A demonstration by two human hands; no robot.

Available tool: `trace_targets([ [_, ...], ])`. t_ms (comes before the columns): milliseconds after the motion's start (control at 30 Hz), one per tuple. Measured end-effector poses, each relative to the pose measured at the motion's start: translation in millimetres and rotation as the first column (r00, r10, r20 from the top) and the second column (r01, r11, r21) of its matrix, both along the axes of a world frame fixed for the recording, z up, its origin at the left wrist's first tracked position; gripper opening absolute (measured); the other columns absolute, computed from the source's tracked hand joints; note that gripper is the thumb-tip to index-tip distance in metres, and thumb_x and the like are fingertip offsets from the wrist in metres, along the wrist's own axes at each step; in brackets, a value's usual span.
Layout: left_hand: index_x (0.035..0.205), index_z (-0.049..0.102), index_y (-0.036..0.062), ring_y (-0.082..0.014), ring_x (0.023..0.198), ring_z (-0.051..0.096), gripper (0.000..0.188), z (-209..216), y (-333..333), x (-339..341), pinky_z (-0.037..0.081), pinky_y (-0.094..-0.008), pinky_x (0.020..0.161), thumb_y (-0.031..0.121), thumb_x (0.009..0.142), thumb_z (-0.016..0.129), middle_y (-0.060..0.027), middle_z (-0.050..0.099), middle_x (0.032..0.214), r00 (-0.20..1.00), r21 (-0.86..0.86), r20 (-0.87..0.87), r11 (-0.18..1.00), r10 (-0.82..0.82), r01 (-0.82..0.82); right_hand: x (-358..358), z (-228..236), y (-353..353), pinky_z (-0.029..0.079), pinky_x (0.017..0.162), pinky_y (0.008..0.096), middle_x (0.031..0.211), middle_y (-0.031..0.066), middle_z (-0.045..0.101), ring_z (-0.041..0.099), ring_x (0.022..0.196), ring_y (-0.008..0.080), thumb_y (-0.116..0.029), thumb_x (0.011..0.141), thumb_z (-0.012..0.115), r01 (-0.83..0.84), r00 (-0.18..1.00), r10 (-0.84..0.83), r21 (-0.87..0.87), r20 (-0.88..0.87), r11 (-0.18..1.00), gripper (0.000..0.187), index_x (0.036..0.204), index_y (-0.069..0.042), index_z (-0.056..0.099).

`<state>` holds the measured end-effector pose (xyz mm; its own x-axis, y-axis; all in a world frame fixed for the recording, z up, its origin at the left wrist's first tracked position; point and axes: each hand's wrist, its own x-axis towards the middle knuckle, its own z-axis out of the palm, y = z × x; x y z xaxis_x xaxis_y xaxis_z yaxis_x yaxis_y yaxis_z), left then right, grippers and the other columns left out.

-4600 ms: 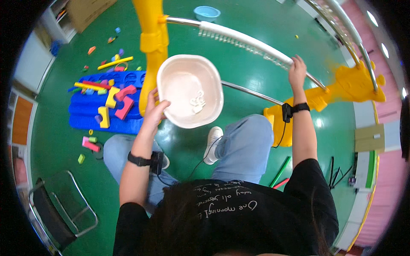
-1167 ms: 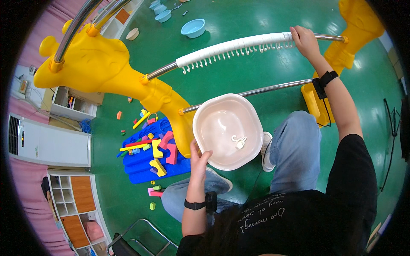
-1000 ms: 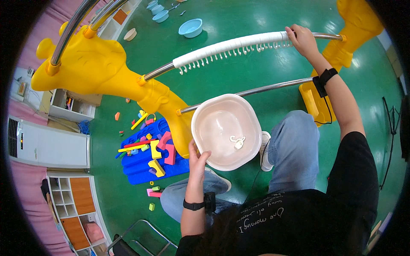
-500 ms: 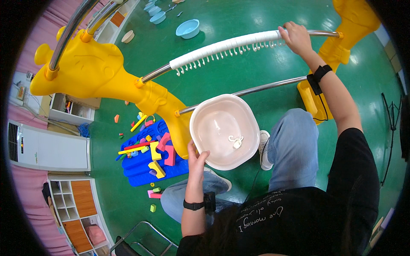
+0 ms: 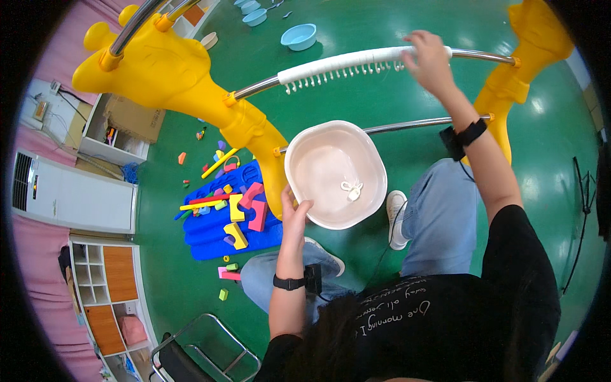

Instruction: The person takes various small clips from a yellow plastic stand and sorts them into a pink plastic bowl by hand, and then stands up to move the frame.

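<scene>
Basin (image 5: 321, 149) in the head view is pinched rim-first by the left hand (image 5: 295, 213), open side up, seemingly so loose white hooks (image 5: 352, 190) rest contained right of that grip, while the right hand (image 5: 433, 62), fingers parted, hold unclear, meets the barred hook row (image 5: 347, 65).

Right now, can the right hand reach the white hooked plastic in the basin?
Probably yes: the right hand is at the hook-lined bar, but the left hand holds the basin and nothing visible blocks the white hooked plastic.
</scene>
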<state>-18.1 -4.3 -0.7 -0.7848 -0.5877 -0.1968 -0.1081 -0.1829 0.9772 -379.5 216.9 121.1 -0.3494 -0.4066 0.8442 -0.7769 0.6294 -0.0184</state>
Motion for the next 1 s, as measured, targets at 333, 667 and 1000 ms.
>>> trace_targets([
  [333,0.136,0.027,0.0027,-0.0247,0.102,0.056,0.072,1.0,-25.0,6.2,0.051,-0.0306,0.073,0.009,0.072,0.061,-0.0166,0.045,0.127,0.993,0.012,-0.043,0.993,0.114,-0.114,145.4,-124.9,-103.3,0.048,0.077,0.0449,0.096,0.0135,0.064,0.061,0.089,0.034,-0.029,0.072,0.069,-0.86,0.51,0.258,0.477,0.821,0.18,0.04,0.106,-0.011,0.061],
  [667,0.132,0.031,0.0036,-0.0227,0.105,0.054,0.065,17.6,-29.3,11.3,0.048,-0.0304,0.083,0.006,0.073,0.059,-0.0148,0.048,0.121,0.978,0.07,-0.058,0.978,0.2,-0.196,170.0,-137.8,-134.8,0.047,0.072,0.0451,0.089,0.015,0.064,0.062,0.083,0.0343,-0.032,0.077,0.065,-0.901,0.413,0.259,0.351,0.873,0.254,0.035,0.102,-0.008,0.058],
  [1000,0.14,0.027,0.0038,-0.0246,0.114,0.051,0.07,9.4,-27.3,-1.1,0.047,-0.033,0.089,0.01,0.076,0.057,-0.0145,0.046,0.129,0.985,0.019,-0.029,0.986,0.169,-0.169,148.5,-139.6,-126.4,0.048,0.069,0.0449,0.077,0.0134,0.066,0.062,0.074,0.0343,-0.025,0.081,0.058,-0.899,0.378,0.259,0.285,0.889,0.333,0.02,0.087,-0.008,0.065],
])
